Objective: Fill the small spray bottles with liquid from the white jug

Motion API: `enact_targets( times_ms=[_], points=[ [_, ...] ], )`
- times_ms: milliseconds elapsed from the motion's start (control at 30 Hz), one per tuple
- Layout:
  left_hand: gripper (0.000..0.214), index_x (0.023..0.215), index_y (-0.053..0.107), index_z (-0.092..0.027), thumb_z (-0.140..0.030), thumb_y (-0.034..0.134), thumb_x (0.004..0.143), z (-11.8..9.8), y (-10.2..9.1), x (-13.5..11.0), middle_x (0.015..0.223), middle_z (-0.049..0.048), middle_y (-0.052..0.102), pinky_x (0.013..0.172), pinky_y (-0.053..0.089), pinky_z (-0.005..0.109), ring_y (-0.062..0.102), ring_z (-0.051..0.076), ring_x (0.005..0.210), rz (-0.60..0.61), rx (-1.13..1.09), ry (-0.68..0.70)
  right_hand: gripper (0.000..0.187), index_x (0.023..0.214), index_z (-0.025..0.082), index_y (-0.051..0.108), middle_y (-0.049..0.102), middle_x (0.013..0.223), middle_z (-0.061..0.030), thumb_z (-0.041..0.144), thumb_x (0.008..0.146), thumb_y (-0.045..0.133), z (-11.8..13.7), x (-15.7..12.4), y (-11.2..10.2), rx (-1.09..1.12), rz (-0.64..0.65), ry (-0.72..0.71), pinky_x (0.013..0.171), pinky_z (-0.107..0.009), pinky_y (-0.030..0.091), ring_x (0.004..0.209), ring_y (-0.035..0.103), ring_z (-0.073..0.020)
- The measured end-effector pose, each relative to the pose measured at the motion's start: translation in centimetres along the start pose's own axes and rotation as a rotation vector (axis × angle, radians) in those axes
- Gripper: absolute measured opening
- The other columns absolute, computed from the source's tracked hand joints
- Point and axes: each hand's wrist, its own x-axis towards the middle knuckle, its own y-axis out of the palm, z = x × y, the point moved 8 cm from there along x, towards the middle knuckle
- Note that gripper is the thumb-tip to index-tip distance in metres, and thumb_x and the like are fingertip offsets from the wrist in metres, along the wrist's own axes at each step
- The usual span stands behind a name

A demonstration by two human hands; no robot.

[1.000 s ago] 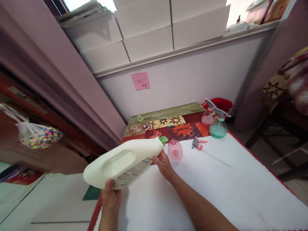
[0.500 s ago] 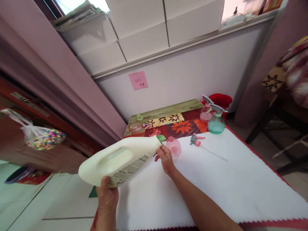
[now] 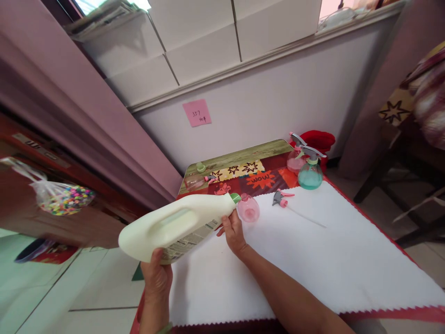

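Note:
A large cream-coloured jug [image 3: 181, 218] with a moulded handle is tilted in the air over the table's left part. My left hand [image 3: 158, 273] grips its base end from below. Around the neck end my right hand [image 3: 233, 232] is closed, just below the green spout [image 3: 235, 198]. That spout is right at the mouth of a pink see-through bottle [image 3: 249, 211] standing on the white cloth; whether they touch, I cannot tell. To the right lies a grey and pink spray head [image 3: 279, 198] with its thin tube.
At the back right stand a teal-filled spray bottle [image 3: 310, 176] and a pink spray bottle [image 3: 295, 160], with a red bin [image 3: 318, 141] behind. A clear bottle [image 3: 195, 184] lies at the back left near a green cap [image 3: 200, 167]. A bag of beads [image 3: 64, 199] hangs at left.
The jug's spout has come slightly to the right, nearer the pink bottle's mouth, and its base end sits a little higher. Both hands have kept their hold. The whole view has shifted slightly.

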Motion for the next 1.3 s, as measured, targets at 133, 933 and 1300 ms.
enact_targets(
  times_ms=[133,933,1300],
  points=[
    [0.059,0.112,0.070,-0.021,-0.046,0.085,0.060,-0.5,0.5,0.2,0.122,0.0052,0.072,0.115,0.041,0.042,0.058,0.029,0.128,0.025,-0.011,0.017,0.052,0.126,0.021,0.046,0.066,0.090,-0.0031,0.060,0.093,0.052,0.1,0.2,-0.1,0.008,-0.003,0.002,0.043,-0.024,0.057,0.060,0.067,-0.0143],
    [0.060,0.110,0.071,-0.020,-0.042,0.088,0.057,-1.3,0.6,1.2,0.118,0.0064,0.073,0.117,0.038,0.046,0.061,0.029,0.124,0.018,0.011,0.005,0.053,0.126,0.019,0.047,0.065,0.097,-0.0040,0.060,0.093,0.055,0.0,0.7,-0.2,0.072,-0.007,0.024,0.045,-0.024,0.059,0.057,0.066,-0.0111],
    [0.070,0.122,0.067,-0.023,-0.040,0.088,0.058,-1.7,0.8,1.2,0.124,0.0067,0.071,0.115,0.040,0.048,0.059,0.031,0.127,0.039,0.034,-0.024,0.054,0.128,0.019,0.047,0.065,0.094,-0.0035,0.060,0.093,0.055,-0.1,0.8,-0.2,0.095,-0.005,0.027,0.047,-0.024,0.060,0.061,0.068,-0.0129]
  ],
)
